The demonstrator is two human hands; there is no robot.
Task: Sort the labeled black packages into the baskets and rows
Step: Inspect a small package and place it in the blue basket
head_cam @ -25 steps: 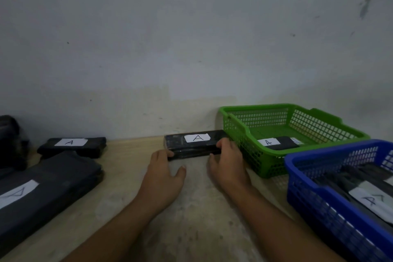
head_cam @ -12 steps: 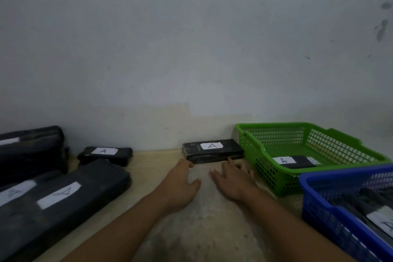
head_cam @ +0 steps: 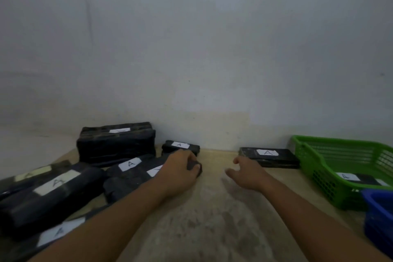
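Left hand point(head_cam: 180, 171) grips the end of a long A-labelled package point(head_cam: 127, 183), fingers curled. Right hand point(head_cam: 248, 174) spreads its fingers loosely; a flat A-labelled package point(head_cam: 269, 156) lies at its 1 o'clock.

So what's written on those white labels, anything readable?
"A": small package by wall
"A": flat package beside green basket
"A": long package
"A": big left package
"A", faint: basket's package
"A", blurry: nearest package
Hidden by left hand: gripped package label
Blurred: tall stack label

The green basket point(head_cam: 308, 161) has latticed walls. Each black package point(head_cam: 280, 158) left of it bears a white label point(head_cam: 267, 152). Right of it is a blue basket point(head_cam: 380, 219); the table point(head_cam: 212, 223) beneath is mottled beige.
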